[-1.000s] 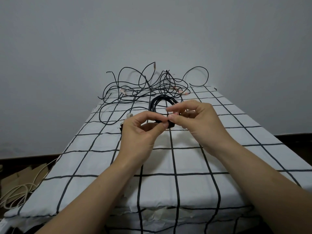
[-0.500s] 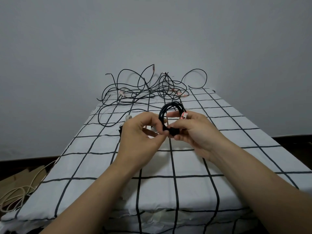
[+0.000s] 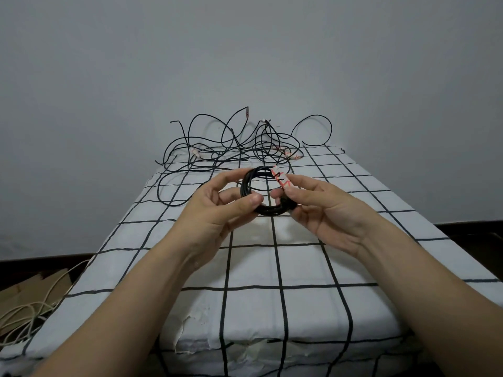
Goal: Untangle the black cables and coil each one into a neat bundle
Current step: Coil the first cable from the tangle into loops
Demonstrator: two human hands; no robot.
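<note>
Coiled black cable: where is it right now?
Head view, centre: the coiled black cable is held above the checked cloth between the left hand and right hand, in front of the tangled cables.

Left grip (image 3: 215, 210) and right grip (image 3: 324, 210) are raised close together, thumbs and curled fingers pinching.

Setting looked like a plain room in a home, used as a makeshift work area. White sheet with black grid lines (image 3: 302, 268) covered a bed-like surface. Bare grey wall (image 3: 245, 50) behind. Flattened cardboard (image 3: 35, 289) and pale cords (image 3: 27, 314) lay on dark floor (image 3: 479, 238).
</note>
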